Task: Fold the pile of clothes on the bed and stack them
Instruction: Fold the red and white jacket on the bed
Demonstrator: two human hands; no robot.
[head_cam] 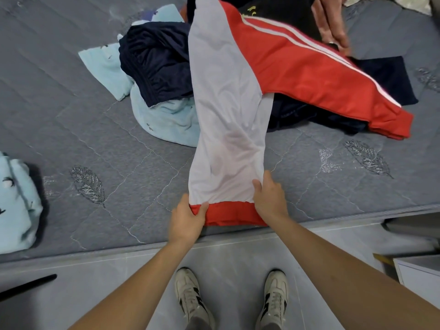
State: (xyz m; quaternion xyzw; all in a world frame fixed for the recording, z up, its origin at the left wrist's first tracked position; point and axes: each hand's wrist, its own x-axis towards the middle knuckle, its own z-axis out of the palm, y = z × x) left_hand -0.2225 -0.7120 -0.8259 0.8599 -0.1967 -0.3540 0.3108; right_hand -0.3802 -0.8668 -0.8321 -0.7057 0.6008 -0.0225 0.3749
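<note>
Stretching toward both hands, jacket (238, 96) shows red and grey.

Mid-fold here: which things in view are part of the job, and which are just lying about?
Job:
red and white jacket, gripped at its hem by left hand and right hand
navy shorts
light blue garments
folded light blue piece

Lying about:
another person's hand
white box

Around the bed: floor, shoes, furniture edges

A grey tiled floor (228, 256) runs along the near edge of the mattress, and a pair of white sneakers with black stripes (190, 296) stands on it, toes toward the bed. A white cabinet corner (419, 270) shows at the right edge, and a black rod-like object (26, 285) lies at the far left.
</note>
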